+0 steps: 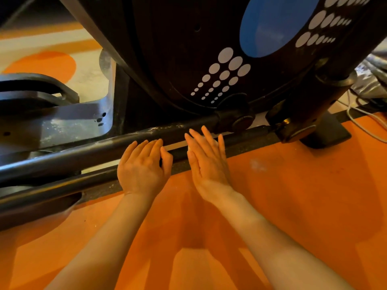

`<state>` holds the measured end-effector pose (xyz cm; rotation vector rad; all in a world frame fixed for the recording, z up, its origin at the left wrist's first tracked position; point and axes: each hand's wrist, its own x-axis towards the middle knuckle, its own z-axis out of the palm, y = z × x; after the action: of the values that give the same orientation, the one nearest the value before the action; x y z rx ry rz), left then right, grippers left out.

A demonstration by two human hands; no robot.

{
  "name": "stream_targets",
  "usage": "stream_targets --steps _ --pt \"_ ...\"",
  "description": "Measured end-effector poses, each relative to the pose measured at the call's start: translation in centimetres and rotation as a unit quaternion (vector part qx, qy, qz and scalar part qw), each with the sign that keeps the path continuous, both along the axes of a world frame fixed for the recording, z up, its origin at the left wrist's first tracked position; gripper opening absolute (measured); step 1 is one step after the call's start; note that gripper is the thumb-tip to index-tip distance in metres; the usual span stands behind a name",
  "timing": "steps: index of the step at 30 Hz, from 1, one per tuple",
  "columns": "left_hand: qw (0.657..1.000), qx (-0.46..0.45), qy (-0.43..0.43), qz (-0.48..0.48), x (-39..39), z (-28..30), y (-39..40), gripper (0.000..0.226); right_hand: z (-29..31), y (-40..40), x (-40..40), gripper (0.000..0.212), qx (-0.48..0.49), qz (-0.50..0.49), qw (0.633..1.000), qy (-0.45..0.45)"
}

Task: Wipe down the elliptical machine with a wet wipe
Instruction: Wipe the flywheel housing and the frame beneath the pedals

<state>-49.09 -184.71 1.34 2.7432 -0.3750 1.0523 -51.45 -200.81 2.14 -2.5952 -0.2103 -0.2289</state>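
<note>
Two hands low at the elliptical's bar, running left-right: left hand draped over it, fingers relaxed; right hand flat, pressing wet wipe, w/ dusty stretch leftward.

Warm dim light, soft overlapping shadows, wide-angle bending at edges, slightly soft

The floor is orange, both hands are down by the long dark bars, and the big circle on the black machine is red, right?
Not quite. In the head view the big circle on the black machine is blue, not red. The floor is orange, and the left hand and right hand are down by the long dark bars.
</note>
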Motion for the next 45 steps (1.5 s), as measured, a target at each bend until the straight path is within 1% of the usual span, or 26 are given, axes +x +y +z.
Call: stream_targets --steps 2,6,9,11,14,16,19,22,24,26,29,32,34,37,39,41,45 --pt "1.000 -0.007 -0.005 -0.003 0.0 0.0 -0.1 0.036 -0.2 -1.5 0.2 0.052 -0.033 -0.005 0.999 -0.011" --pt "1.000 -0.019 -0.002 0.008 0.0 0.2 -0.4 0.036 -0.5 -6.8 0.8 0.052 -0.048 -0.101 0.994 -0.006" --pt "0.999 -0.022 0.025 0.025 -0.1 0.5 -0.7 0.040 -0.7 -10.1 1.1 0.055 -0.057 -0.140 0.988 0.014" --pt "0.999 -0.017 0.033 0.024 -0.1 0.5 -0.6 0.042 -0.8 -11.2 1.4 0.056 -0.047 -0.166 0.985 0.011" --pt "0.999 -0.009 0.033 0.017 -0.1 0.3 -0.4 0.043 -0.7 -10.1 1.7 0.057 -0.006 -0.200 0.980 0.014" --pt "0.999 -0.010 0.030 0.015 0.0 0.3 -0.4 0.043 -0.6 -8.8 1.4 0.059 0.010 -0.194 0.981 0.021" --pt "0.999 -0.012 0.033 0.013 0.0 0.3 -0.4 0.044 -0.7 -8.0 0.6 0.063 0.006 -0.135 0.991 0.025" --pt "0.999 -0.017 0.036 0.010 0.0 0.5 -0.4 0.046 -0.6 -8.9 0.3 0.056 -0.036 -0.100 0.993 0.046" --pt "0.999 -0.021 0.037 0.010 -0.1 0.5 -0.5 0.044 -0.6 -9.8 0.6 0.055 -0.065 -0.109 0.991 0.051" --pt "0.999 -0.024 0.038 0.012 -0.1 0.6 -0.5 0.042 -0.6 -10.9 1.3 0.056 -0.066 -0.145 0.986 0.050" --pt "0.999 -0.023 0.042 0.015 -0.2 0.6 -0.5 0.041 -0.5 -12.7 2.3 0.055 -0.036 -0.193 0.978 0.072" --pt "0.999 -0.021 0.040 0.014 -0.2 0.6 -0.6 0.039 -0.5 -13.5 2.6 0.054 -0.029 -0.193 0.977 0.088" --pt "0.999 -0.019 0.041 0.017 -0.1 0.6 -0.6 0.040 -0.4 -13.1 2.5 0.052 -0.019 -0.199 0.977 0.080" --pt "0.999 -0.020 0.039 0.022 -0.1 0.5 -0.7 0.040 -0.2 -11.9 2.6 0.049 0.040 -0.219 0.973 0.058" --pt "0.999 -0.019 0.038 0.022 0.0 0.6 -0.7 0.042 -0.1 -11.1 2.5 0.048 0.052 -0.220 0.973 0.049" --pt "0.999 -0.017 0.037 0.021 0.0 0.6 -0.8 0.042 0.1 -10.4 2.0 0.049 0.033 -0.200 0.978 0.047" --pt "0.999 -0.021 0.035 0.020 0.0 0.5 -0.7 0.040 -0.1 -8.6 0.2 0.051 -0.025 -0.091 0.994 0.049"
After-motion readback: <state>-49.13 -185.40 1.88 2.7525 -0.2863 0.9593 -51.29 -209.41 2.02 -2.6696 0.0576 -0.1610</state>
